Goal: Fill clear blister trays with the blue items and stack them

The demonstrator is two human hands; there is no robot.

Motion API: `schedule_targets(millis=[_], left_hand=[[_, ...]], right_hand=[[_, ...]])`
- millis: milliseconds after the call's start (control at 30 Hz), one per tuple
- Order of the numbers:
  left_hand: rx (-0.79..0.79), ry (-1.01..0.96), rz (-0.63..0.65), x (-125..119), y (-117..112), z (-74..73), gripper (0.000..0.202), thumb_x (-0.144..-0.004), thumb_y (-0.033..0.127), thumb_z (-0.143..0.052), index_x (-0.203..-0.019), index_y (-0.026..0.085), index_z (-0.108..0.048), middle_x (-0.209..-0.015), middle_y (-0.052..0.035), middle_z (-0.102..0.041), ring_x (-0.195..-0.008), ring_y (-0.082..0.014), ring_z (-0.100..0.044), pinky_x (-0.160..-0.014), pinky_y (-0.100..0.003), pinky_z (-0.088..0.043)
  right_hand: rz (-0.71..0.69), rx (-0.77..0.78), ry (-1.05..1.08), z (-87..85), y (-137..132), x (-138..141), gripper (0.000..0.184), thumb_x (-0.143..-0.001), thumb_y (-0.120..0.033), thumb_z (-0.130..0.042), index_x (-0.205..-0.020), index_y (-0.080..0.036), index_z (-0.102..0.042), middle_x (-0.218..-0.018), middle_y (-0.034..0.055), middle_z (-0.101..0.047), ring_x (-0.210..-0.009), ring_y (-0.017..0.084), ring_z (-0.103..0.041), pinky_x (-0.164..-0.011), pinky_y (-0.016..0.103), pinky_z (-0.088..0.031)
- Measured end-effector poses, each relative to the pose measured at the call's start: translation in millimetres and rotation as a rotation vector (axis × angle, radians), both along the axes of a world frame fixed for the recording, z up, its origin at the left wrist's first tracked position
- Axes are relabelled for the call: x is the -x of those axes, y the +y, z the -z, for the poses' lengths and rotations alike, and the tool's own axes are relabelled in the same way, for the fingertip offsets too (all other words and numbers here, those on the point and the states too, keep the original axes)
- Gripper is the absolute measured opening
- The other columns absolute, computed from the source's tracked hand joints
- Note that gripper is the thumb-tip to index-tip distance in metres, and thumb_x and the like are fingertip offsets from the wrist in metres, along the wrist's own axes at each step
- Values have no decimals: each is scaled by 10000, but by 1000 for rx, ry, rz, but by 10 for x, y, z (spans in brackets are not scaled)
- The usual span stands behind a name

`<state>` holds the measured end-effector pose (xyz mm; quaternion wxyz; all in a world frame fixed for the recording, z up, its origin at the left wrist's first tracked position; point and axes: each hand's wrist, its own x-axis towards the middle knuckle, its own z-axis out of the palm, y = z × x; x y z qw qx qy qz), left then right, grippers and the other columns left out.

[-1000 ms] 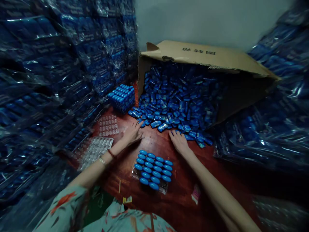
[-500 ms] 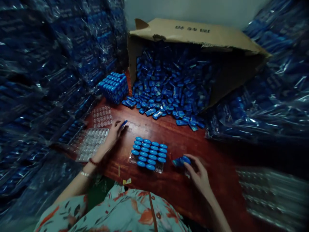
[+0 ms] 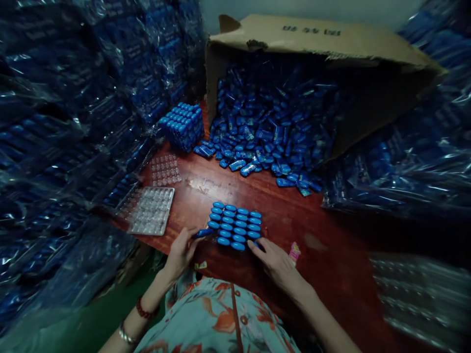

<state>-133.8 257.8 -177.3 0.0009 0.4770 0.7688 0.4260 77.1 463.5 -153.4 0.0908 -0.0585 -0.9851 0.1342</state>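
Note:
A clear tray filled with upright blue capsule-shaped items (image 3: 234, 228) lies on the red-brown wooden table (image 3: 324, 245) close in front of me. My left hand (image 3: 183, 251) pinches one blue item (image 3: 203, 233) against the tray's near left corner. At the tray's near right corner, my right hand (image 3: 273, 261) has its fingers closed and touching the blue items; whatever they hold is hidden. Farther back, a tipped cardboard box (image 3: 316, 37) spills a heap of loose blue items (image 3: 265, 142) onto the table.
A block of stacked filled trays (image 3: 183, 125) stands at the back left. Empty clear blister trays (image 3: 152, 210) lie to the left. Plastic-wrapped blue bundles (image 3: 66, 127) wall in the left and right sides (image 3: 412, 152). A pink scrap (image 3: 294, 252) lies beside my right hand.
Both hands have drawn back from the loose heap to the near edge of the filled tray. The left hand carried a blue item along; the blue items earlier seen in the right hand are out of sight.

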Motion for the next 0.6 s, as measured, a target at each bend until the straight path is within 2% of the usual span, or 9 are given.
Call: schedule_targets(millis=[100, 200, 300, 433, 500, 600], left_hand=[[48, 213, 201, 54, 87, 67, 340, -922, 145, -383, -1235, 211, -499, -1018, -75, -617, -891, -146, -610, -739, -246, -520], [34, 344, 310, 144, 176, 72, 414, -931, 151, -374, -1338, 218, -398, -1019, -78, -622, -842, -138, -598, -712, -236, -513], [94, 423, 410, 233, 273, 5, 402, -939, 156, -355, -1336, 205, -390, -1010, -84, -628, -819, -146, -590, -701, -247, -511], [179, 476, 587, 284, 353, -113, 348, -947, 171, -325, -1274, 170, -444, -1011, -104, -626, -918, -177, -580, -785, -287, -507], [157, 497, 584, 278, 331, -152, 357, -941, 157, -326, -1278, 158, -442, -1037, -122, -615, -963, -186, -566, -810, -299, -498], [114, 539, 479, 302, 281, -185, 361, -927, 163, -370, -1272, 195, -469, -1089, -128, -589, -964, -196, -557, -790, -315, -494]], right_hand=[[-31, -75, -70, -66, 18, 72, 403, -873, -56, -347, -1190, -217, -536, -906, 82, -594, -738, 147, -555, -642, 279, -488], [-33, -174, -52, -21, 43, 88, 413, -862, -31, -328, -1173, -200, -540, -939, 90, -600, -779, 157, -556, -661, 277, -475], [0, -292, 13, 66, 46, 92, 407, -862, -33, -327, -1144, -207, -563, -926, 83, -608, -792, 164, -542, -671, 280, -455], [56, -375, 163, 124, -29, 98, 393, -868, -48, -330, -1120, -186, -598, -951, 110, -600, -842, 192, -524, -678, 299, -436], [103, -373, 215, 108, -43, 72, 362, -872, -87, -386, -1152, -192, -592, -988, 117, -584, -864, 207, -519, -690, 314, -438], [140, -296, 305, 65, 93, 27, 403, -856, -95, -447, -1227, -218, -546, -992, 100, -551, -875, 195, -520, -724, 308, -450]])
